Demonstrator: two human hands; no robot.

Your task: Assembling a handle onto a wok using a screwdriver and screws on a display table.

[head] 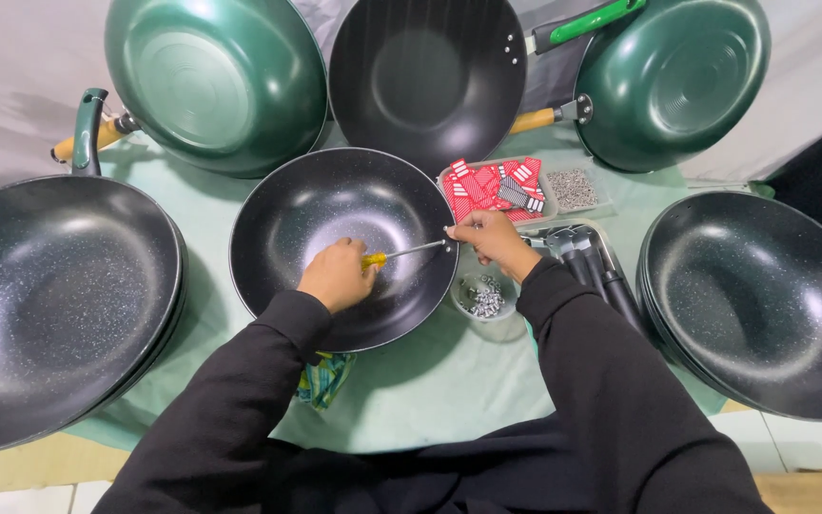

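So the person had a black speckled wok [335, 214] sitting flat on the pale green bench [430, 390], and the left hand [337, 274] was down inside the bowl, fingers closed around the yellow handle of a screwdriver [394, 254], shaft pointed across at the right-hand rim. The right hand [493, 238] was at that rim, fingers pinched shut on whatever sat at the tip (too small to tell, though I'd guess a screw or the handle bracket). Just beside the wok, near the right wrist, was a small clear bowl of screws [485, 297], and behind it a tray of red packets [492, 187] with a little box of more fasteners [573, 188]. A bunch of black handles [590, 259] lay in a tray just right of that hand. All around were more pans: a stack of black woks [59, 295] on the left, another stack [763, 300] on the right, two green-backed woks [216, 81] [675, 81] and one black one [427, 71] propped up at the back. Doing this bit well, I'd say, meant keeping the driver in a straight line with the screw so the tip didn't cam out and scratch the coating, holding the part square against the rim with the other hand, and going slow on the first turns so the thread caught clean.
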